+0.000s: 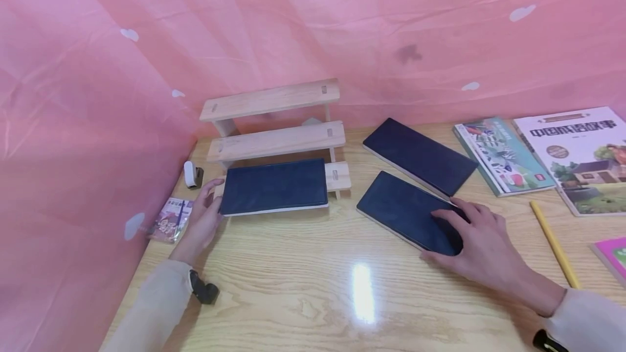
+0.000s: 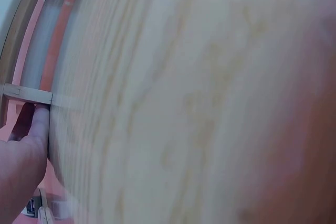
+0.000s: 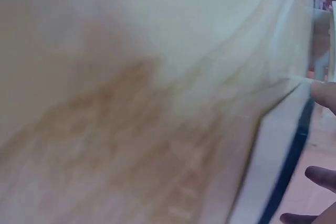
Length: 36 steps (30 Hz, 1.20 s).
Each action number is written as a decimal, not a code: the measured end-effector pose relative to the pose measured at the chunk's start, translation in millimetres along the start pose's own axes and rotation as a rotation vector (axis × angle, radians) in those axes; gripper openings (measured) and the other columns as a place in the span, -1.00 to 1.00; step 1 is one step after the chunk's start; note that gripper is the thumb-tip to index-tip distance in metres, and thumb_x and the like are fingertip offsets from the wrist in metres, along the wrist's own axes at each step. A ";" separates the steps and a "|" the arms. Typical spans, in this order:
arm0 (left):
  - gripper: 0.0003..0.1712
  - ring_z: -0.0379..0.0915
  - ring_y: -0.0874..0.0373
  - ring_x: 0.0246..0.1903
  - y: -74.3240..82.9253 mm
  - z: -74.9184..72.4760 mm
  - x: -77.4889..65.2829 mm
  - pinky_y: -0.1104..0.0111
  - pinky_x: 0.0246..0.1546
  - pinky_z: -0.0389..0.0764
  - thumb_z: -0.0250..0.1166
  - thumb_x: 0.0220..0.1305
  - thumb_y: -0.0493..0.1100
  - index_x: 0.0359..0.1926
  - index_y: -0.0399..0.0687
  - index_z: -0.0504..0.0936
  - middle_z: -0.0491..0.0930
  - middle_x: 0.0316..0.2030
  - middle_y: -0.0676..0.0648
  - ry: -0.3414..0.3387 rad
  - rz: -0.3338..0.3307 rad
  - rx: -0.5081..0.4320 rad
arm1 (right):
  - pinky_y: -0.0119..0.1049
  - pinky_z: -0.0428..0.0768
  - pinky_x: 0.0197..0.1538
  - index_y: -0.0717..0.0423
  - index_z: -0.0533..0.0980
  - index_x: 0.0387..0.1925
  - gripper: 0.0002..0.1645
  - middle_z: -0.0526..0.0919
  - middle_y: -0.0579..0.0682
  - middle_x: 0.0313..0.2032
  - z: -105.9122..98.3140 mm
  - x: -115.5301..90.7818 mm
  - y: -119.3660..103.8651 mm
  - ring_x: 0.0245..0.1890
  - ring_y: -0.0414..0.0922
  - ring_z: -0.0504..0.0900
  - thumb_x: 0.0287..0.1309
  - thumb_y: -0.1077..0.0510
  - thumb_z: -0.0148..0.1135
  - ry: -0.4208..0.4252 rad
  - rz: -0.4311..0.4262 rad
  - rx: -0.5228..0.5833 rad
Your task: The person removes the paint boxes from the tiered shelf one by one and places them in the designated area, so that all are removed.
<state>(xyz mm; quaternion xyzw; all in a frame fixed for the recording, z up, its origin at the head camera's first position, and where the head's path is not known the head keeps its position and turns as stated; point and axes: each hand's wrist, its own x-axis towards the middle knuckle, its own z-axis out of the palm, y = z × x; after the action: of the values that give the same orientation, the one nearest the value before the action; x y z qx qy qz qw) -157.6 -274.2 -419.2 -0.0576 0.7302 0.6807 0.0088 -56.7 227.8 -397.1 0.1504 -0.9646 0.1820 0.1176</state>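
Note:
A three-step wooden stand (image 1: 274, 143) is at the back left. Across its lowest step lies a dark blue-topped board (image 1: 274, 186) with a pale edge. At that step's left end, my left hand (image 1: 202, 219) grips the wood between thumb and fingers, close to the board's corner; the left wrist view shows the fingers against the stand's end piece (image 2: 26, 94). My right hand (image 1: 484, 240) spans a second dark blue-topped board (image 1: 403, 208) on the table and grips it by its edges. A third such board (image 1: 420, 154) lies just behind that one.
Right of the boards lie a green-covered book (image 1: 506, 156) and a larger picture book (image 1: 579, 159). A yellow pencil-like stick (image 1: 555, 243) is beside my right hand, with a pink book (image 1: 613, 257) beyond. A small stapler (image 1: 192, 174) and a wrapped notebook (image 1: 171, 220) sit at left, near the pink curtain.

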 end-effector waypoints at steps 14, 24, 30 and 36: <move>-0.56 0.38 0.34 -0.45 2.3 1.0 2.6 0.59 -0.55 0.38 -0.11 0.31 -0.34 0.17 0.07 0.27 0.38 -0.21 -0.02 0.018 -0.009 -0.004 | 0.12 0.16 -0.13 0.01 0.49 -0.06 -0.15 0.36 0.13 0.08 -25.0 4.7 -25.5 0.06 0.17 0.27 -0.55 -0.19 0.50 0.109 -0.144 0.067; -0.56 0.36 0.32 -0.39 1.0 -1.2 2.2 0.60 -0.59 0.32 -0.14 0.33 -0.33 0.20 0.05 0.25 0.32 -0.09 -0.03 0.010 -0.015 0.012 | 0.22 0.18 0.05 -0.15 0.19 0.27 -0.06 0.07 0.09 0.32 -28.4 30.7 -57.9 0.28 0.13 0.07 -0.19 -0.20 0.32 -0.110 -0.300 0.096; -0.56 0.30 0.24 -0.09 1.1 -1.6 -0.9 0.52 -0.25 0.45 -0.14 0.35 -0.28 0.22 0.11 0.22 0.13 0.19 0.00 -0.006 -0.055 0.045 | 0.19 0.14 0.11 -0.17 0.08 0.32 -0.02 0.07 0.11 0.31 -17.9 57.4 -83.2 0.29 0.09 0.06 -0.12 -0.23 0.28 -0.177 -0.379 0.171; -0.57 0.35 0.29 -0.15 1.2 -0.3 -0.8 0.55 -0.30 0.47 -0.11 0.34 -0.28 0.21 0.08 0.23 0.21 0.10 -0.04 0.000 -0.036 0.012 | 0.18 0.09 0.17 -0.08 0.11 0.31 -0.05 0.06 0.15 0.30 -0.1 91.0 -111.8 0.29 0.12 0.03 -0.08 -0.25 0.24 -0.186 -0.524 0.177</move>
<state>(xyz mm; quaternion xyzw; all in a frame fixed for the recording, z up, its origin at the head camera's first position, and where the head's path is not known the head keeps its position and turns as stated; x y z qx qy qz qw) -156.9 -274.4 -417.9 -0.0709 0.7330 0.6762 0.0215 -103.8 106.0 -336.1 0.4201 -0.8798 0.2145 0.0580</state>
